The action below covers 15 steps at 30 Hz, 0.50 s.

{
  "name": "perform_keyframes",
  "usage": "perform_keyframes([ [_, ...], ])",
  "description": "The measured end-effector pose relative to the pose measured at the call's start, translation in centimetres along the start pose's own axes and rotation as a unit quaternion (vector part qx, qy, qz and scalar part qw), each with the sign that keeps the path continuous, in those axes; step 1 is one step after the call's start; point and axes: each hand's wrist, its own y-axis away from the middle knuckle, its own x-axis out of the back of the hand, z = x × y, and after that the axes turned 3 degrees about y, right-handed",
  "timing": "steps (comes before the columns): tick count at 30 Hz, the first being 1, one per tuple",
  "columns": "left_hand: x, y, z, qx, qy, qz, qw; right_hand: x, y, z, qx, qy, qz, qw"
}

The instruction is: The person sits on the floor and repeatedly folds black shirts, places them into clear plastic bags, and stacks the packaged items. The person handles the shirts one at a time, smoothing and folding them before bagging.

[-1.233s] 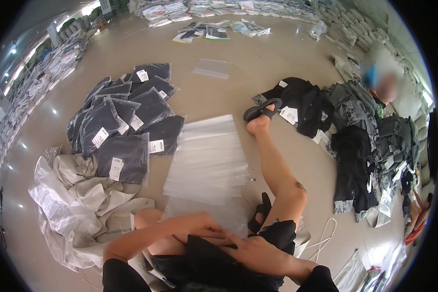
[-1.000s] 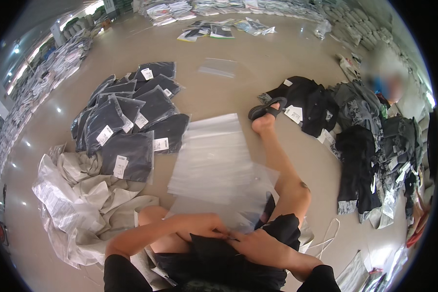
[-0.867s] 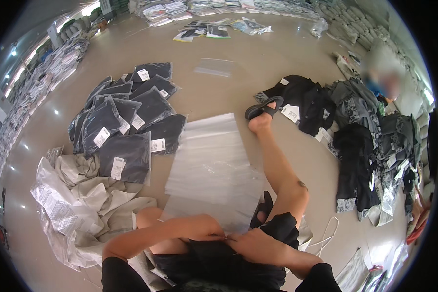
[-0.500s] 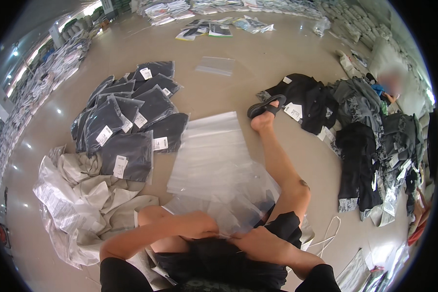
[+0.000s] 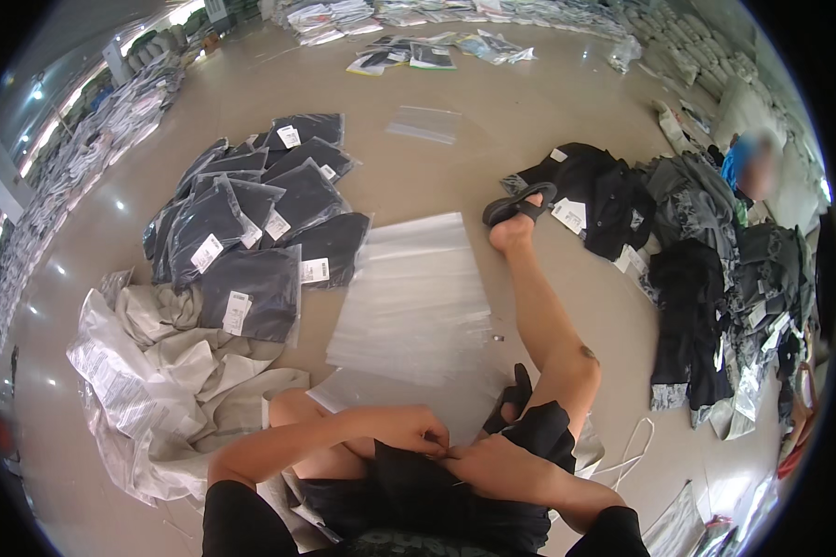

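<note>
Over my lap, my left hand [image 5: 412, 433] and my right hand [image 5: 489, 466] meet with their fingers curled in. What they pinch is too small or hidden to make out. Black cloth [image 5: 401, 469] lies right beneath them; I cannot tell whether it is a separate garment or my shorts. A stack of clear plastic bags [image 5: 413, 288] lies flat on the floor just beyond my hands. One more clear sheet [image 5: 358, 392] sticks out at its near edge. My feet, in black sandals [image 5: 520, 204], rest right of the stack.
Bagged dark garments [image 5: 251, 288] with white tags are piled left, behind a crumpled pale sack [image 5: 190, 390]. Loose black and grey garments [image 5: 683, 311] lie right, with a person [image 5: 748, 167] behind. Farther off are a clear bag [image 5: 424, 123] and several packets [image 5: 404, 54].
The clear bag spread in front of my hands is gone from there, uncovering my near sandal. My left hand has shifted slightly right, and black cloth now rises under it. The view has turned slightly.
</note>
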Motion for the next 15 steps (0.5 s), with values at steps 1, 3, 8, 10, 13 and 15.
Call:
perform_keyframes([
  [1,0.0,-0.1,-0.1,0.001,0.004,-0.004,1.0,0.2,-0.1,-0.1,-0.011,-0.005,-0.01,1.0],
  [3,-0.1,-0.3,-0.6,-0.022,0.007,-0.003,1.0,0.0,-0.1,0.2,-0.007,-0.011,-0.011,1.0],
  [8,-0.2,0.0,-0.9,-0.012,-0.005,-0.025,1.0,-0.6,-0.5,0.2,-0.007,-0.031,-0.028,0.999],
  [10,-0.1,0.1,-0.9,-0.004,-0.02,-0.038,0.999,-1.0,-0.8,0.6,0.007,-0.049,-0.027,0.998],
  [13,-0.5,0.3,-1.6,0.023,-0.055,-0.056,0.997,-1.9,-1.1,0.9,0.015,-0.048,-0.021,0.998],
  [15,-0.7,0.6,-2.2,0.038,-0.067,-0.045,0.996,-2.3,-1.2,1.3,0.017,-0.057,-0.013,0.998],
])
